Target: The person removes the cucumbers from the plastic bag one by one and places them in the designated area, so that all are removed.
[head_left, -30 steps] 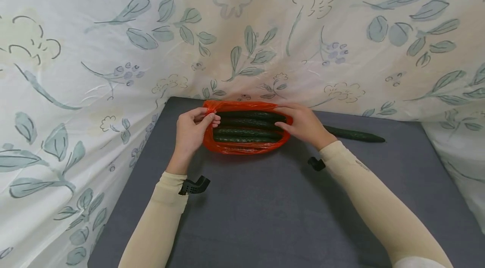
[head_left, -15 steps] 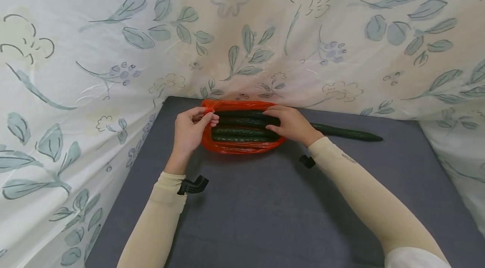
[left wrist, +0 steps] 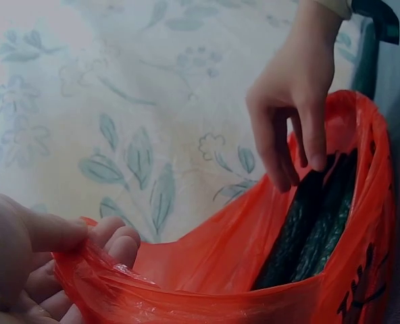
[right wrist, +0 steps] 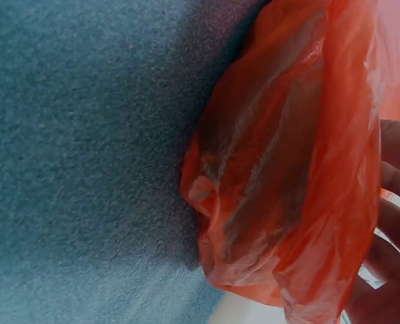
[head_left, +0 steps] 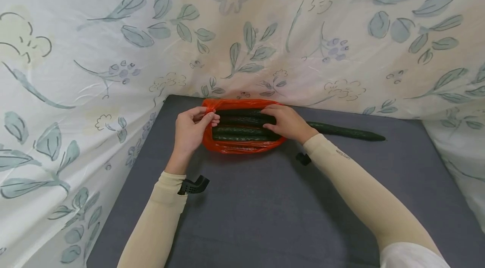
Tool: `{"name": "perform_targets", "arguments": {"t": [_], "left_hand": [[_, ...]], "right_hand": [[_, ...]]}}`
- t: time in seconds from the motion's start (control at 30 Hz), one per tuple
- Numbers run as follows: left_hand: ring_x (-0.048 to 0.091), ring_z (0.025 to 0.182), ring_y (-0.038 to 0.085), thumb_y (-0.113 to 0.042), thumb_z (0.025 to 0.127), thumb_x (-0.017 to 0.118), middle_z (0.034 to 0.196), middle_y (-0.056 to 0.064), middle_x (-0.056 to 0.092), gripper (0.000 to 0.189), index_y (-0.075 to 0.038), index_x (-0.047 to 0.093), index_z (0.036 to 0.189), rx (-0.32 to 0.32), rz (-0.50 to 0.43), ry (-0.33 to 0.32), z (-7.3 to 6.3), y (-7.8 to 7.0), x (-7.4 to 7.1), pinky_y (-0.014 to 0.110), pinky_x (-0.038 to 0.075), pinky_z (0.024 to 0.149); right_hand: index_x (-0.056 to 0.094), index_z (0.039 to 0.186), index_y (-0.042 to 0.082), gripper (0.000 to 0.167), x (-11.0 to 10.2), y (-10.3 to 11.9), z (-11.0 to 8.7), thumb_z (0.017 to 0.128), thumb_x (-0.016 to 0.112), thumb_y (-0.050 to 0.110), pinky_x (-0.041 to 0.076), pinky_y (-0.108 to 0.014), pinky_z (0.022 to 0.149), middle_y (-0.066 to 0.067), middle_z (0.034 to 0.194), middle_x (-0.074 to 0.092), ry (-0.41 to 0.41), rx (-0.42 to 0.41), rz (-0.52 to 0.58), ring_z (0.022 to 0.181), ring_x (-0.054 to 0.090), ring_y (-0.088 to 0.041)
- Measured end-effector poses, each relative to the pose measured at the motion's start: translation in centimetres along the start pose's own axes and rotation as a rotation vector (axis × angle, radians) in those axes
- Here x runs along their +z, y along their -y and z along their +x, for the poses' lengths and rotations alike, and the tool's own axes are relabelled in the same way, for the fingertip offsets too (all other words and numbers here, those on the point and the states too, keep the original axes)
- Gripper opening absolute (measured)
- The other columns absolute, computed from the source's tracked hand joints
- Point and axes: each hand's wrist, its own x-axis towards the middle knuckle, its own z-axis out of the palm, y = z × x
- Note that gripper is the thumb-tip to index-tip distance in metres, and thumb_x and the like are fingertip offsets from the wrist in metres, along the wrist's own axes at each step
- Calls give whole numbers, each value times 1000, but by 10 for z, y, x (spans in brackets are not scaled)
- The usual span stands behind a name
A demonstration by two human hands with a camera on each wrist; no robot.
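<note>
A red plastic bag [head_left: 238,149] lies at the back of the table, its mouth held wide. Several dark green cucumbers [head_left: 242,131] lie side by side in it. My left hand [head_left: 189,133] pinches the bag's left rim between thumb and fingers, as the left wrist view also shows. At the other end my right hand [head_left: 289,123] reaches over the rim, its bent fingers and thumb astride a cucumber [left wrist: 296,226] inside. The bag wall hides most of the cucumbers in the right wrist view. Another cucumber [head_left: 348,132] lies outside the bag, to the right.
The dark grey tabletop [head_left: 257,209] stretches in front of the bag. A white floral cloth [head_left: 242,28] hangs right behind the bag and along both sides. Each wrist wears a small black camera mount [head_left: 195,184].
My right hand has moved left from the bag's right end onto the cucumbers inside, mostly in the first half second. The left hand keeps its pinch on the rim.
</note>
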Motion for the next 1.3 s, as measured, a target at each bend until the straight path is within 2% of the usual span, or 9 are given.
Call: {"name": "perform_targets", "arguments": {"t": [0.2,0.3,0.43,0.63,0.93,1.17,1.3], "left_hand": [[79,80,13,1,105,71,103,27,78,22,14,73,122,-3,-10,1,-1,0,0,31,66,81],[78,79,10,0,105,71,103,27,78,21,12,74,122,1,-11,0,-2,0,0,32,66,81],[79,81,14,-1,105,71,103,25,79,20,11,75,121,5,-3,1,-2,0,0,31,66,81],[80,85,29,-1,105,72,101,23,80,20,11,75,120,21,4,1,-2,1,0,32,67,81],[80,85,29,0,105,71,101,23,80,19,10,75,120,22,4,-4,0,2,0,31,66,80],[78,90,42,-2,105,72,102,24,79,21,11,75,121,12,-2,7,3,0,0,30,66,81],[79,88,37,0,104,72,102,24,79,21,11,75,121,13,-1,5,5,-1,0,31,66,81]], "right_hand": [[66,149,7,58,2,0,8,98,85,27,48,-55,117,-15,151,61,12,14,-25,137,60,-35],[63,153,8,61,3,1,13,99,84,28,47,-54,119,-15,154,58,22,35,-32,139,57,-35],[58,158,10,66,4,4,17,100,84,28,44,-54,121,-15,158,55,35,56,-33,143,54,-36],[57,158,9,66,3,6,24,100,83,26,42,-54,122,-14,156,57,43,74,-23,143,53,-35],[60,155,9,61,8,3,37,101,82,26,45,-52,120,-11,151,62,33,75,-42,139,57,-33],[62,153,11,59,12,0,41,100,83,26,50,-52,115,-11,147,65,24,83,-72,133,62,-33],[65,150,14,54,14,-1,45,100,83,25,52,-53,113,-10,142,69,11,81,-106,129,64,-32]]}}
